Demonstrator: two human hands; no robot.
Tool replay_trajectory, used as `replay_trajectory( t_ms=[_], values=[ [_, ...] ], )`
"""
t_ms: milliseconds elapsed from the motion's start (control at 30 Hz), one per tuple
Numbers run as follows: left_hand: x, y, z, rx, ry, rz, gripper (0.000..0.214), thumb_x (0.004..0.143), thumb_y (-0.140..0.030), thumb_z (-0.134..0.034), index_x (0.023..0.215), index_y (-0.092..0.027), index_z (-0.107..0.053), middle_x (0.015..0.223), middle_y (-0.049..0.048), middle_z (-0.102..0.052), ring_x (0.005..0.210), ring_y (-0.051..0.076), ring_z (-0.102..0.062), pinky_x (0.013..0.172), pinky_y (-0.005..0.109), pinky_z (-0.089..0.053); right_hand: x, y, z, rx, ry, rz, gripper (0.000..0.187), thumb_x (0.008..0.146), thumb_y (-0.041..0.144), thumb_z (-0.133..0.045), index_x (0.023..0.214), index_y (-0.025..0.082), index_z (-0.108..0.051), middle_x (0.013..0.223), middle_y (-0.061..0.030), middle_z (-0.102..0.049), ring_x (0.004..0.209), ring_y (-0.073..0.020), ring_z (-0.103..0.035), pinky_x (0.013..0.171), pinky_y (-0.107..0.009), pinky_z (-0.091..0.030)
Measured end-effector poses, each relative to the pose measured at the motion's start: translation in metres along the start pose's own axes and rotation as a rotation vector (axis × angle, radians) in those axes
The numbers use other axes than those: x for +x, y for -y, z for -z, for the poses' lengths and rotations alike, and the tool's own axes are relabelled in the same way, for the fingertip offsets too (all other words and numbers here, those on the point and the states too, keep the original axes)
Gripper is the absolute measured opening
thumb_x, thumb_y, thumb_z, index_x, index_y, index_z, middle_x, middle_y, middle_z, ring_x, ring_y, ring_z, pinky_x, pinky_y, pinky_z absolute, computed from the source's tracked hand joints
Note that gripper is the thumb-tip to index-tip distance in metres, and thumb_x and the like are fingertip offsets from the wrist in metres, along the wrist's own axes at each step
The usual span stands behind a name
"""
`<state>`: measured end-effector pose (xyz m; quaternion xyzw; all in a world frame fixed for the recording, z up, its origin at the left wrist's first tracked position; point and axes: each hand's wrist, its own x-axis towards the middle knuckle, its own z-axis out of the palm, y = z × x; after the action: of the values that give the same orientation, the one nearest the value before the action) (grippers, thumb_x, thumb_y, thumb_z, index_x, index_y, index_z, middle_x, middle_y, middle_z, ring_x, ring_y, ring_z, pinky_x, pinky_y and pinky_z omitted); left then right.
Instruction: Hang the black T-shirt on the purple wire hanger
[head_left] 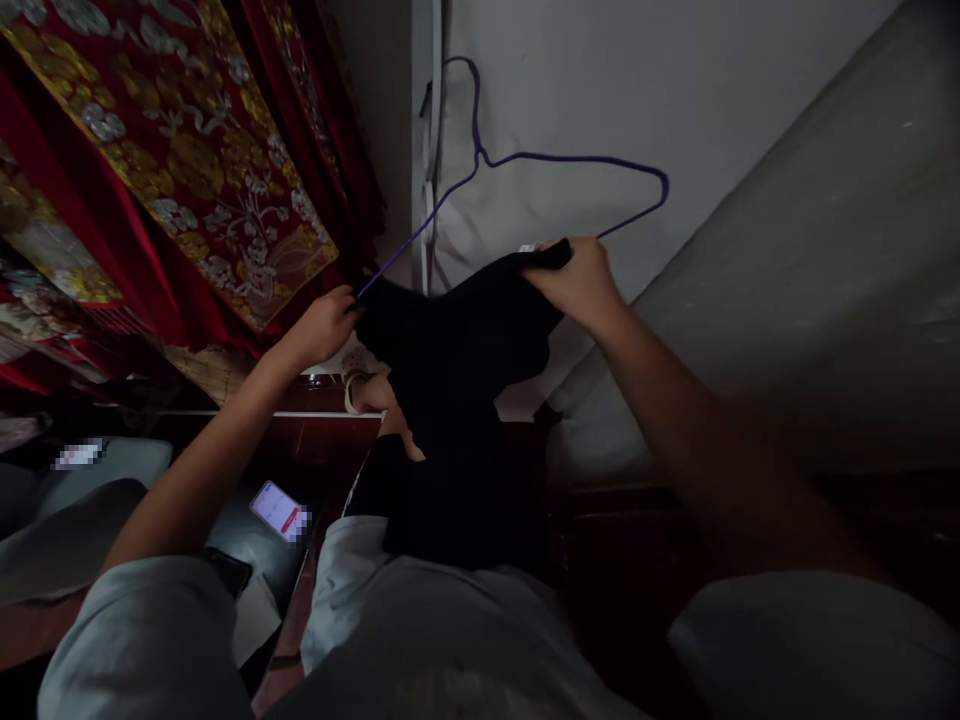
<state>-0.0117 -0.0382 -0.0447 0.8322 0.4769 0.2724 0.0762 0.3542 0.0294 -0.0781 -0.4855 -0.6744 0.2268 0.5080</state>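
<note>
A black garment (457,400) hangs in front of me from a purple wire hanger (525,160), whose hook is up against the white wall. My left hand (326,325) pinches the garment's left shoulder where the hanger's left end enters it. At the garment's right shoulder my right hand (581,280) is closed on the fabric, just below the bare right arm of the hanger. A small white label shows beside my right fingers. The rest of the garment drops down toward my lap.
Red and gold patterned cloth (187,150) hangs at the upper left. A grey mattress or cushion edge (787,300) runs along the right. A lit phone (279,510) lies below my left arm. Another person's hand with a bangle (367,392) shows behind the garment.
</note>
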Motion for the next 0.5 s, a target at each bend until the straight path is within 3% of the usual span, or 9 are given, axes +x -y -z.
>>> replay_trajectory(
  t_ms=[100,200,267,367,500],
  values=[
    [0.022,-0.025,-0.002,-0.067,-0.102,-0.133,0.025,0.1,-0.031,-0.048,0.081,-0.019,-0.058,0.116,0.0129,-0.068,0.116,0.028,-0.064,0.11,0.046,-0.048,-0.017,0.021,-0.002,-0.084,-0.07,0.009,0.027,0.075,0.02,-0.069,0.056,0.021,-0.05,0.055,0.003,-0.043,0.059,-0.0134,-0.047,0.056,-0.026,-0.036],
    [0.042,-0.036,0.003,-0.126,-0.257,-0.153,0.02,0.101,-0.034,-0.051,0.095,-0.02,-0.063,0.127,0.012,-0.067,0.138,0.03,-0.053,0.12,0.048,-0.038,-0.033,0.037,-0.013,-0.003,0.006,0.043,0.016,0.075,0.013,-0.066,0.062,0.02,-0.059,0.061,0.0018,-0.055,0.066,-0.015,-0.056,0.064,-0.026,-0.042],
    [0.054,-0.032,0.007,-0.166,-0.318,-0.128,0.013,0.098,-0.032,-0.059,0.102,-0.022,-0.064,0.125,0.0104,-0.069,0.136,0.029,-0.056,0.121,0.048,-0.038,-0.039,0.045,-0.018,0.051,0.085,0.081,0.012,0.074,0.009,-0.064,0.07,0.019,-0.067,0.071,0.0001,-0.066,0.077,-0.0175,-0.064,0.074,-0.028,-0.047],
    [0.071,-0.022,0.009,-0.207,-0.307,-0.087,0.017,0.096,-0.027,-0.062,0.112,-0.022,-0.066,0.113,0.0084,-0.072,0.122,0.028,-0.064,0.118,0.049,-0.041,-0.042,0.053,-0.019,0.097,0.221,0.091,0.019,0.074,0.006,-0.063,0.08,0.02,-0.075,0.084,-0.0015,-0.075,0.087,-0.0193,-0.069,0.084,-0.03,-0.05],
    [0.09,-0.022,0.002,-0.224,-0.296,-0.095,0.015,0.095,-0.018,-0.058,0.105,-0.018,-0.068,0.101,0.0074,-0.073,0.118,0.029,-0.066,0.117,0.048,-0.042,-0.044,0.061,-0.022,0.118,0.282,0.091,0.023,0.074,0.004,-0.063,0.082,0.019,-0.078,0.088,-0.0027,-0.077,0.09,-0.0203,-0.071,0.088,-0.032,-0.052]
  ],
)
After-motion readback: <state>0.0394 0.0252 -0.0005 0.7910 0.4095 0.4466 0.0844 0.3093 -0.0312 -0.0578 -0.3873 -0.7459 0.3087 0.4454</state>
